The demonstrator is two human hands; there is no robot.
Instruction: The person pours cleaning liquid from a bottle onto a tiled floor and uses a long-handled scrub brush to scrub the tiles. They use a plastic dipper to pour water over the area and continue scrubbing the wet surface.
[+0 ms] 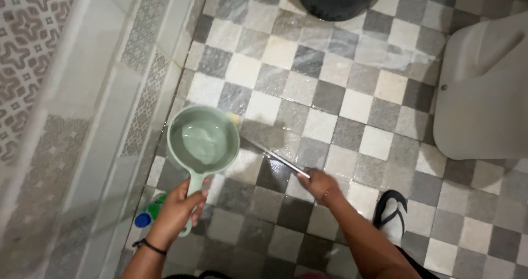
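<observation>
Blk wristband (147,246), blk flip-flop (391,212), bare arms.

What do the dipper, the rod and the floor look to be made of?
Dipper in the left hand: probably plastic, matte pale green, one moulded piece. Rod in the right hand: likely metal, thin and shiny. Floor: seemingly ceramic or stone tiles, grey-and-white checks, wet gloss.
</observation>
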